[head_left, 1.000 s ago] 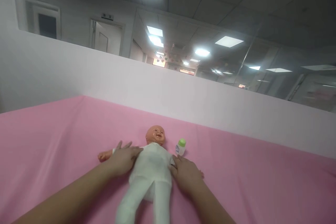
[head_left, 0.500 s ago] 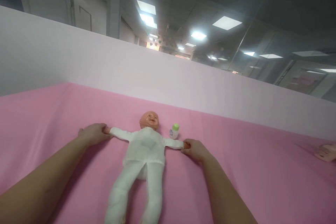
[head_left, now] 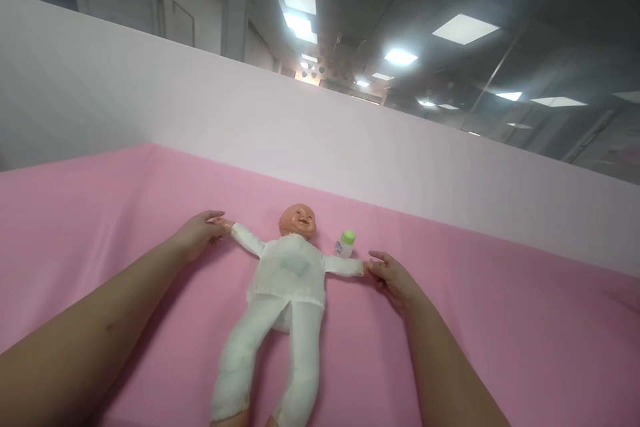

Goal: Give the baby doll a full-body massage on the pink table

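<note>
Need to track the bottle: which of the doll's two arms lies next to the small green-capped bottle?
The doll's arm held by the right hand. The bottle stands just behind it, beside the head; the arm at the left hand has nothing nearby.

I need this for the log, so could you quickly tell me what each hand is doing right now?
Left hand: closed on the hand of the baby doll, whose arm is stretched outward.
Right hand: pinching the doll's other hand, fingers loosely curled.

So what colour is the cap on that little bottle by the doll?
Green, on the bottle; head view.
</note>
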A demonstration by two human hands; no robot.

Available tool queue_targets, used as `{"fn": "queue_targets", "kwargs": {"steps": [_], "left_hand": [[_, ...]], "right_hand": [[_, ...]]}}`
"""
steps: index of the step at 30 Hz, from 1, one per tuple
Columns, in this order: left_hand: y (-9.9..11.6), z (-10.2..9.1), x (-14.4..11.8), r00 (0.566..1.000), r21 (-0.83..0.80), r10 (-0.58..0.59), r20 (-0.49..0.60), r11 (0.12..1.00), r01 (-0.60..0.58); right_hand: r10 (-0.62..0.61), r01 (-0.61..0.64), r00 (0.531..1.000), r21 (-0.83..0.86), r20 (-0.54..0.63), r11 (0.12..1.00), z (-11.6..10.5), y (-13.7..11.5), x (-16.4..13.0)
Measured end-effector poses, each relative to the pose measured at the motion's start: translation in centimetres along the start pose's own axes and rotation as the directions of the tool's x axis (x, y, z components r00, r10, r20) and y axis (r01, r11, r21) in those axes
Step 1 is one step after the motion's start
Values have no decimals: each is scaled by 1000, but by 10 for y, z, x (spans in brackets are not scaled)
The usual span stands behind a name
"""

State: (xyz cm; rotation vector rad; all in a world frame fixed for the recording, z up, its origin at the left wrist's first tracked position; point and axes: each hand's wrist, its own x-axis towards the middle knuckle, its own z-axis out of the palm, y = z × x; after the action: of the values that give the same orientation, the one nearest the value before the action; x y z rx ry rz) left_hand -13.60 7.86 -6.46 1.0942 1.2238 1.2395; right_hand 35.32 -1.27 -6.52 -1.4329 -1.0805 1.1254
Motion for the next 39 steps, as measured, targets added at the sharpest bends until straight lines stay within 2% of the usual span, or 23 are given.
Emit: {"fn": "queue_targets", "kwargs": {"steps": [3,7,15,24,31,39], "left_hand": [[0,4,1,996,-116,-89,-16,989,87],[1,5,5,989,-115,-141,-46,984,135],[0,5,8,989,-8,-128,-70,992,128],[-9,3,16,994,104,-83,-71,990,90],[-4,6,11,990,35,-112,-90,993,115],[-1,6,7,991,-54,-130,-26,990,129]], "right_hand": [[30,-33,999,173,16,984,-3,4,6],[63,-81,995,248,78,965,-3,5,11],[90,-102,994,219,63,970,0,9,13],[56,-57,998,96,8,994,10,12,13],[36,-29,997,84,-73,996,13,18,20],[52,-60,996,121,67,991,5,11,14]]}}
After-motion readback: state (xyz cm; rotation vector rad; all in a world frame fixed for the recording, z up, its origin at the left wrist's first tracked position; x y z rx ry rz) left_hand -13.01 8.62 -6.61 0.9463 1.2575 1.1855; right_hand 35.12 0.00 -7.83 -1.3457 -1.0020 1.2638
